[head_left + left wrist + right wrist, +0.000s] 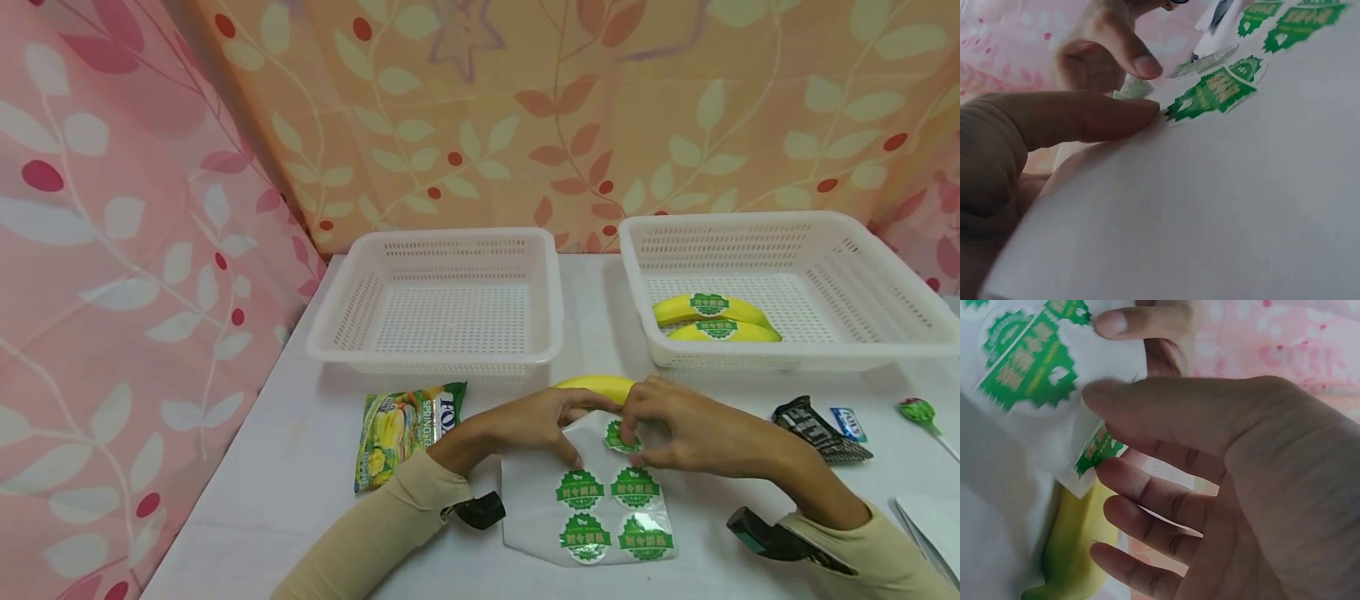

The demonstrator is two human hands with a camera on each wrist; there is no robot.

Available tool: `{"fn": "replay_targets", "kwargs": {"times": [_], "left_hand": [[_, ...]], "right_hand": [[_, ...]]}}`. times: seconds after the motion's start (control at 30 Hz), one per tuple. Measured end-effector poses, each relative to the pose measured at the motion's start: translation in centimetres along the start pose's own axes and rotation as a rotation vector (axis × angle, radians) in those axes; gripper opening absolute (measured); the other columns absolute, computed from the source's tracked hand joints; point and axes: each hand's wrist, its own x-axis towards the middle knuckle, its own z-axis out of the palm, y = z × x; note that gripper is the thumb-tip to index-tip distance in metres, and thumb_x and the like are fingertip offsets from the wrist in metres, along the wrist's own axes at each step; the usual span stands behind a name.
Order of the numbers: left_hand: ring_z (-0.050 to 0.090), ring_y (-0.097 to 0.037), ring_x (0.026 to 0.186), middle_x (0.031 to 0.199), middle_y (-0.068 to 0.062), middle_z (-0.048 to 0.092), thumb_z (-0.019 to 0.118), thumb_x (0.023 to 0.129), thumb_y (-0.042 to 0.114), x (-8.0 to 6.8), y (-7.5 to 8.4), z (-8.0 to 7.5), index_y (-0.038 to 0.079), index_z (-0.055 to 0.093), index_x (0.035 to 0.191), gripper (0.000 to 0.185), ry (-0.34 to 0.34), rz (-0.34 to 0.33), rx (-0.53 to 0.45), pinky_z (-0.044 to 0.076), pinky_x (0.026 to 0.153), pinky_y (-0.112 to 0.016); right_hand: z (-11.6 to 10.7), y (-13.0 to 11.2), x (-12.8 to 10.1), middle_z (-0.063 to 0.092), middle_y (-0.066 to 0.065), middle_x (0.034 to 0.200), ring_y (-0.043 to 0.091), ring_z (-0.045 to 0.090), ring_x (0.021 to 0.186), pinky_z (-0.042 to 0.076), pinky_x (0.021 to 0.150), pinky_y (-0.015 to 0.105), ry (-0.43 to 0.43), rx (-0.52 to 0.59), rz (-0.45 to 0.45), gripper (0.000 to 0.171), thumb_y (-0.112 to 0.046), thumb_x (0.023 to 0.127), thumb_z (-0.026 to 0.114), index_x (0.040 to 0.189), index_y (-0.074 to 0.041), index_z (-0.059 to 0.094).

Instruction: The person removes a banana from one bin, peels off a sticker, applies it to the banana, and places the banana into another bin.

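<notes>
A white sticker sheet (536, 512) with several round green stickers lies at the table's front edge. My left hand (558, 421) pinches its upper left corner, and the thumb (1085, 115) presses on the sheet (1210, 206). My right hand (639, 439) pinches one green sticker (619, 435) at the top of the sheet. In the right wrist view this sticker (1099, 452) sits between thumb and forefinger of the right hand (1099, 434), partly lifted. A yellow banana (596, 386) lies on the table just behind both hands, and it appears under the fingers as the banana (1075, 544).
Two white baskets stand at the back: the left one (442, 354) is empty, the right one (780, 358) holds two stickered bananas (712, 310). A green snack packet (405, 425) lies left of the hands. A black wrapper (821, 429), a blue candy (848, 422) and a lollipop (918, 412) lie right.
</notes>
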Motion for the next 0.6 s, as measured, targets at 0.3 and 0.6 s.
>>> {"fn": "replay_targets", "kwargs": {"times": [0.3,0.6], "left_hand": [[0.045,-0.002,0.138,0.158,0.006,0.050,0.090,0.081,0.004,0.7,-0.5,1.1,0.017,0.043,0.160,0.092,0.098,0.185,0.664,0.037,0.115,-0.018],[0.055,-0.006,0.136,0.145,0.000,0.062,0.077,0.099,0.039,0.4,0.8,2.8,0.007,0.045,0.157,0.073,0.232,0.170,0.757,0.041,0.113,-0.019]], "right_hand": [[-1.5,0.2,-0.4,0.062,-0.019,0.095,0.011,0.058,0.093,0.051,0.081,0.030,0.036,0.018,0.034,0.021,-0.019,0.090,0.085,0.088,-0.034,0.071],[-2.2,0.1,-1.0,0.060,-0.025,0.090,0.003,0.058,0.088,0.057,0.080,0.031,0.246,-0.123,-0.010,0.030,-0.015,0.085,0.089,0.090,-0.033,0.066]]}}
